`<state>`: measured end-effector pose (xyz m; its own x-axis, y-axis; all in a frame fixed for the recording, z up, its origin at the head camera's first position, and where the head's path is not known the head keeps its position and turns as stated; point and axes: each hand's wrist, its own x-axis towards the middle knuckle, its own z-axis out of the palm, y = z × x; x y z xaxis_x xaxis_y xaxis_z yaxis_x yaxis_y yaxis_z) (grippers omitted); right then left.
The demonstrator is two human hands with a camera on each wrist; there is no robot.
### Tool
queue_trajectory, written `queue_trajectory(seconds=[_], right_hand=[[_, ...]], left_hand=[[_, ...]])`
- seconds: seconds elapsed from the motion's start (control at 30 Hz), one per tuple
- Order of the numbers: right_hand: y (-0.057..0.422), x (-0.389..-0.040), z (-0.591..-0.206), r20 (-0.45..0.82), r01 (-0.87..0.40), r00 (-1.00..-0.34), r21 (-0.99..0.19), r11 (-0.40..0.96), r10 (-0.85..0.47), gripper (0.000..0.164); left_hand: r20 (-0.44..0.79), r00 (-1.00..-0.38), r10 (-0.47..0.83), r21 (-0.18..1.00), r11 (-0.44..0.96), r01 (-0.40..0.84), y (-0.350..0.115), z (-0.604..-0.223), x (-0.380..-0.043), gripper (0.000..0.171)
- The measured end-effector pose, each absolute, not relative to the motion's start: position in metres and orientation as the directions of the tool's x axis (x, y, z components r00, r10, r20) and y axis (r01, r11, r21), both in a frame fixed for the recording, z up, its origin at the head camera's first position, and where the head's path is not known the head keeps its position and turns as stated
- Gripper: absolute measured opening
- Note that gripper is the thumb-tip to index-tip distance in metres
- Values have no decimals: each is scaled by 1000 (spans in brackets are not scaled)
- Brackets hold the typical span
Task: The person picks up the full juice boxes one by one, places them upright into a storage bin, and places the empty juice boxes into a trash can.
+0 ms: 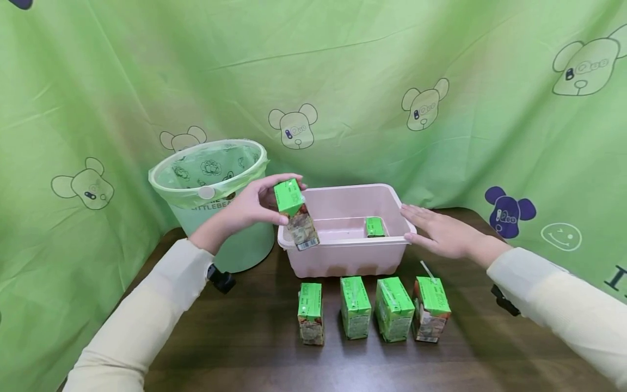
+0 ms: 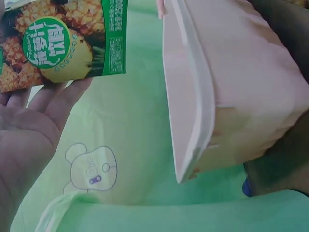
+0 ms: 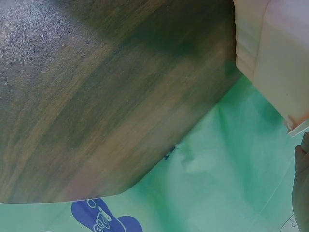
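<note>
My left hand (image 1: pixel 247 207) grips a pineapple juice carton (image 1: pixel 296 215), green on top, above the near left corner of a pink plastic bin (image 1: pixel 348 260). Pineapples and a round green label show on the carton's side (image 2: pixel 63 41) in the left wrist view. At the bin's right end, my right hand (image 1: pixel 443 233) rests on the rim with fingers extended. Inside the bin stands another green-topped carton (image 1: pixel 374 227), partly hidden by the near wall. Only a sliver of the right hand (image 3: pixel 301 181) appears in the right wrist view.
Several juice cartons (image 1: pixel 356 307) stand in a row before the bin; the rightmost carton (image 1: pixel 432 310) has a straw sticking up. Left of the bin is a light green trash can (image 1: pixel 245 239) with a liner. A green printed curtain (image 1: pixel 352 71) hangs behind the dark wooden table (image 1: pixel 235 337).
</note>
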<state>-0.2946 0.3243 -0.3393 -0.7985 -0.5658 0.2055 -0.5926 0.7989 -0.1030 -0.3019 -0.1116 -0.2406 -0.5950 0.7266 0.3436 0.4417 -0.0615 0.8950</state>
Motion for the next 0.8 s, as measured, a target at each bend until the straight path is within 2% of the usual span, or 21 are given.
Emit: queue_trajectory(seconds=[0.27,0.5,0.8], right_hand=[[326,-294,-338,202,-578,-809,-109,809,-551,67],[325,-290,-337,195,-583,-807,-111,805,-557,68],[325,-291,-339,198,-582,-808,-117,805,-555,68]], left_hand=[[308,-616,725,911,-38,411,-84,-234,-320,73],[305,-615,727,920,-57,388,-61,-241,-333,70],[279,-633,722,919,-11,393,-38,-248,-348,69]])
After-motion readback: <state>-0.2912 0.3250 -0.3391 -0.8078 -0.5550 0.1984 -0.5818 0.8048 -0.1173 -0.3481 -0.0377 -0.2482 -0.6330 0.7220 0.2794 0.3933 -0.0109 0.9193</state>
